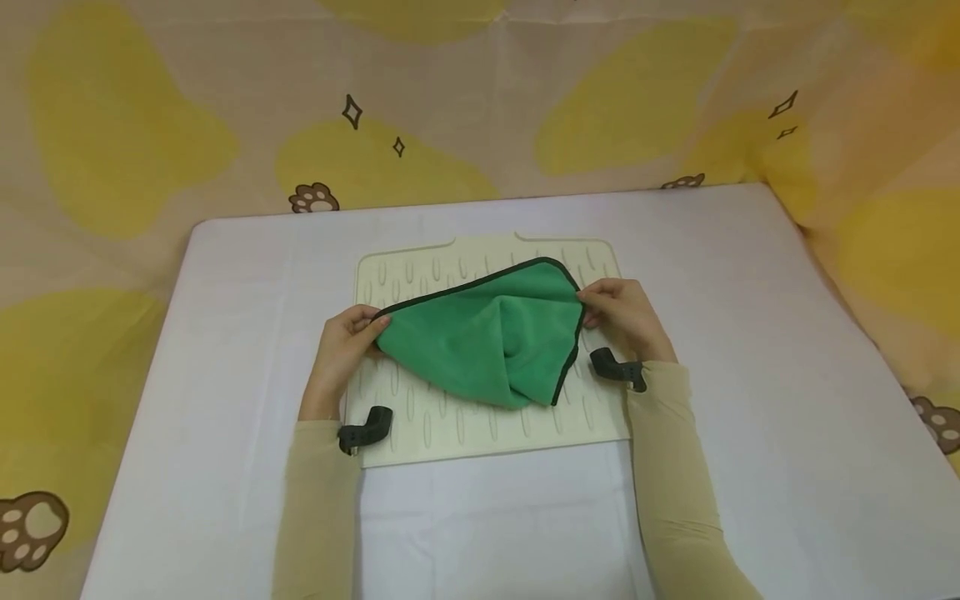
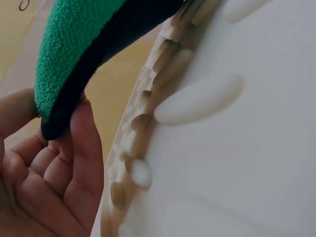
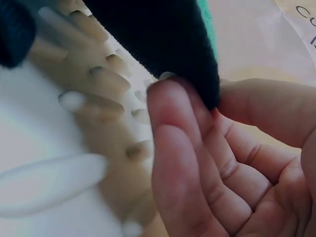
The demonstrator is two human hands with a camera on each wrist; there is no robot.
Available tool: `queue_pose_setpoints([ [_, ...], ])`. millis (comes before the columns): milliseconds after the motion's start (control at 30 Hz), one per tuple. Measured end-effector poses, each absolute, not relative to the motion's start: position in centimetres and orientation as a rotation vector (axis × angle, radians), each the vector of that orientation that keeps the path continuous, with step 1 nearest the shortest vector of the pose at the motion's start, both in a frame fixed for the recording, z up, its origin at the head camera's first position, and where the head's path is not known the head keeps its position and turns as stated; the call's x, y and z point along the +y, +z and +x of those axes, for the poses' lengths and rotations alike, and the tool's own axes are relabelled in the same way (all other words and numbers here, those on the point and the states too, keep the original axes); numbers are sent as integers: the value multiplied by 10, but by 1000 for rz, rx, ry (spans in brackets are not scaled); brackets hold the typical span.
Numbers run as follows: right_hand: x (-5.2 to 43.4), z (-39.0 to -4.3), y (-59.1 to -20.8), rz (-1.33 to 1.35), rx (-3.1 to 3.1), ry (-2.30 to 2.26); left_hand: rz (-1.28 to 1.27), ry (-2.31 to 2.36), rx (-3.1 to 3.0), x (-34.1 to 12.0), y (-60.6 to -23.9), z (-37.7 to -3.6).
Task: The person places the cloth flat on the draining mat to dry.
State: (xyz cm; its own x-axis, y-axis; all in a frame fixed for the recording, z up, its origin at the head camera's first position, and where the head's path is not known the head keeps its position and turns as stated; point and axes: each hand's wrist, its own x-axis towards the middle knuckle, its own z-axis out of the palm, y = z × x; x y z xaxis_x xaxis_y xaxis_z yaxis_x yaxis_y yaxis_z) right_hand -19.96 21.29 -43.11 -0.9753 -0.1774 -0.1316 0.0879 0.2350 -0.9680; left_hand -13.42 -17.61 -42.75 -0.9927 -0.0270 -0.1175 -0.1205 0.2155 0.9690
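A green cloth (image 1: 465,342) with a dark edging hangs between both hands, above a cream ridged mat (image 1: 457,429). At its left corner my left hand (image 1: 347,346) pinches it between thumb and fingers; the left wrist view shows the same corner of the cloth (image 2: 74,54) in the grip. My right hand (image 1: 626,315) pinches the dark edge on the other side. In the right wrist view the cloth's dark underside (image 3: 168,44) comes down between thumb and fingertips. The middle of the cloth sags in folds, and its lower right part droops toward the mat.
The mat lies on a white-covered table (image 1: 750,333). A patterned yellow and beige fabric (image 1: 450,100) stands behind and beside the table. Dark wrist-worn devices (image 1: 366,429) sit on both forearms, over beige sleeves (image 1: 318,508).
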Motion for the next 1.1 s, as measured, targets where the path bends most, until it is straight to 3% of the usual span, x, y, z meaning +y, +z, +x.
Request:
queue_pose_setpoints([
  [367,215,-199,-429,-92,2250,-1882,-174,2009,2335,-176,-430,-136],
  [833,213,-200,-429,-110,2249,-1636,25,1707,2103,-195,-427,-128],
  [1100,213,-200,-430,-135,2246,-1594,-118,1779,2086,-195,-427,-129],
])
